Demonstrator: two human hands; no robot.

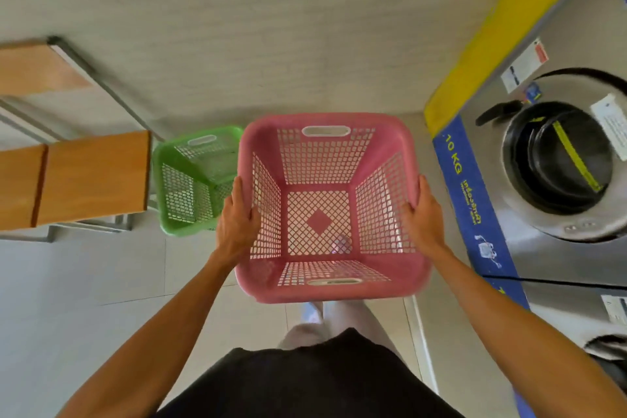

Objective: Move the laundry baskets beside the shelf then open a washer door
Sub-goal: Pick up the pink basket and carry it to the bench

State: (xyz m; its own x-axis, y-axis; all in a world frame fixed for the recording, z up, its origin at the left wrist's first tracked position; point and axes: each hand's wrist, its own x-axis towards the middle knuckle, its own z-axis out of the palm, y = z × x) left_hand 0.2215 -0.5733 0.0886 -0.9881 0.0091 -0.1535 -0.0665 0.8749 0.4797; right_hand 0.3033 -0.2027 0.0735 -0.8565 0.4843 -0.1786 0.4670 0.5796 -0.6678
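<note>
Above the tiled floor (pixel 84 268), between the shelf and the washers, a pink laundry basket (pixel 330 207) is held up, empty and open side up. The left hand (pixel 237 219) has its grip closed on the basket's left rim, thumb inside against the lattice wall; the right hand (pixel 422 215) grips the right rim the same way. A green laundry basket (pixel 190 176) stands on the floor just beside the wooden shelf (pixel 91 176), touching or nearly touching the pink one's left side. At the right edge stands a steel washer (pixel 559 159) with its round door closed, next to a blue and yellow panel (pixel 471 193) marked 10 KG.
</note>
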